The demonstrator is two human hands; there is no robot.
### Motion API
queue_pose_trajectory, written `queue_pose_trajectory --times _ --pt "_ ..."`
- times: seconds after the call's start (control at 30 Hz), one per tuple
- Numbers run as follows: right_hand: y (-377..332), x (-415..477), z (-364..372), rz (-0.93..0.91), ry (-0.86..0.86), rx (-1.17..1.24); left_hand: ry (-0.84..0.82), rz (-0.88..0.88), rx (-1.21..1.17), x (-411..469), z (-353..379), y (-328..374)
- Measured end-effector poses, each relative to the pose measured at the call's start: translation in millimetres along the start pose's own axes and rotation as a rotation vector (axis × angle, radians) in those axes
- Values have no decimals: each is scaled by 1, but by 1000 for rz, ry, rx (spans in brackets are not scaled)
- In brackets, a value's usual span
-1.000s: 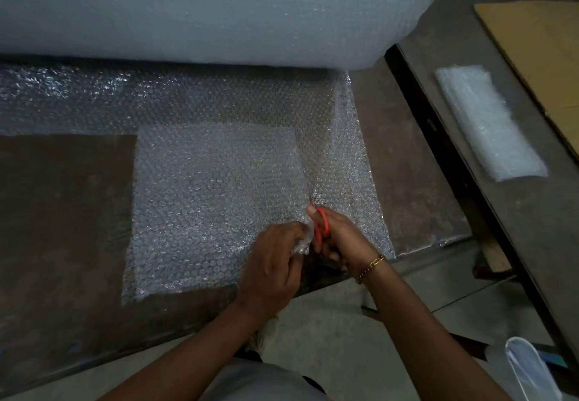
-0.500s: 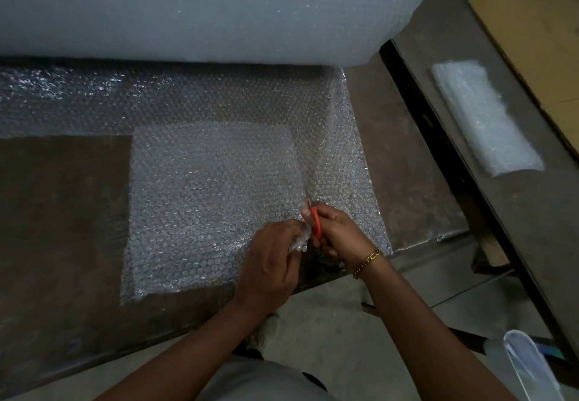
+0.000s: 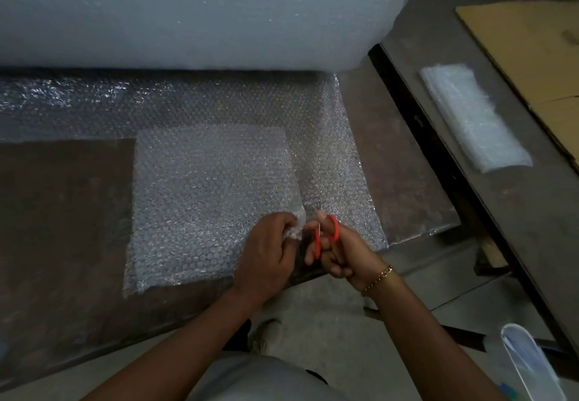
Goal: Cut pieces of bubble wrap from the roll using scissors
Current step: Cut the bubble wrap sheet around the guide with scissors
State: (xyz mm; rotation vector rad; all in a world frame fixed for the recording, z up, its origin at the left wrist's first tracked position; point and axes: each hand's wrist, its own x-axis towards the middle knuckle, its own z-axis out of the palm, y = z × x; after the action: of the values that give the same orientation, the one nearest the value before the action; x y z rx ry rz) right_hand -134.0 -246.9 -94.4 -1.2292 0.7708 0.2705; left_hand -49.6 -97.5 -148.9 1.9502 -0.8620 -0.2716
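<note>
1. Head view: since half a second ago the right hand (image 3: 347, 253) has drawn back slightly toward the person. The red handles of the scissors (image 3: 326, 234) have spread and show more fully. The left hand (image 3: 269, 253) keeps its pinch.
2. The left hand's fingertips are curled on a bunched bit of the sheet (image 3: 219, 109) at its near edge. The right hand's fingers are threaded through the scissor handles, and the thin blades point away from it.
3. The sheet runs flat from both hands to the roll (image 3: 188, 8), well beyond them. A brighter square patch (image 3: 213, 200), seemingly a second layer, lies just ahead of the left hand.
4. The wrap looks very light, soft and floppy, so it will likely buckle ahead of the blades. It is probably best held taut right beside the cut, as the left hand is doing.
5. The bare table (image 3: 62, 212) lies to the left of the left hand. Well to the right of the right hand, a side bench (image 3: 517, 228) carries a folded bundle (image 3: 473, 121) and cardboard (image 3: 532, 55). Nothing appears to block the blades' path.
</note>
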Motion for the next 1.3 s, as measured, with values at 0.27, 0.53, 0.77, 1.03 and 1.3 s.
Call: queue_pose_trajectory --times 0.27,0.53,0.77,1.03,1.3 --pt "2 -4 15 -56 5 96 -278 -313 -88 35 -24 28" --pt "6 -5 23 -147 -1 67 -289 -309 91 94 -53 32" --pt "5 1 41 -150 -9 91 -489 -343 285 133 -38 19" --pt "12 6 52 -121 31 157 -525 -267 391 141 -26 7" --pt "18 3 50 -96 109 113 -578 -151 474 144 -25 1"
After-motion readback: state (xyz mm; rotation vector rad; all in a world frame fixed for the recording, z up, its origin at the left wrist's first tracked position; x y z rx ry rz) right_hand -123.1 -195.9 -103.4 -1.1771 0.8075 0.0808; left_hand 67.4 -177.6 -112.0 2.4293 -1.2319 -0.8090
